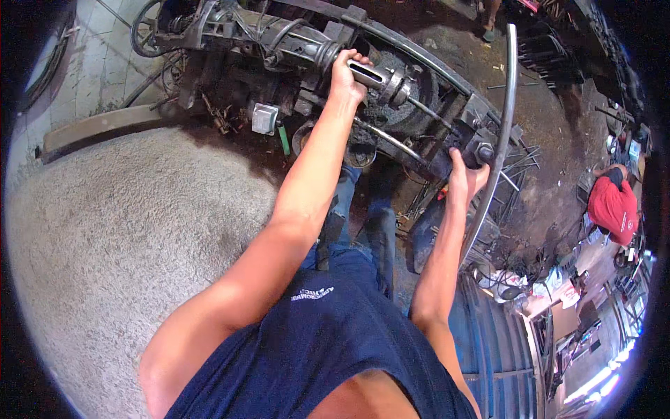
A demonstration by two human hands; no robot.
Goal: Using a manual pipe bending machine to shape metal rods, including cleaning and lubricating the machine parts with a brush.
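Note:
My left hand (347, 78) is closed around the end of a slotted metal sleeve (368, 74) on a greasy, dark machine. A ringed collar (396, 89) sits to the sleeve's right, and two bright metal rods (391, 137) run on toward a block. At that block's lower right, my right hand (466, 180) grips the metal end block (447, 162), thumb up along its near face and fingers partly hidden. A large nut (484, 151) stands just above those fingers. Close to the right hand, a long curved metal bar (507, 105) passes in front of the machine's end.
A handwheel (145, 31) is at the machine's far left. Below the machine are a grey box (265, 119) and a green strip (284, 140). Metal rods (520, 162) lie on the dirty floor at right. A person in red (614, 206) crouches at far right; another person's foot (488, 33) shows at the top.

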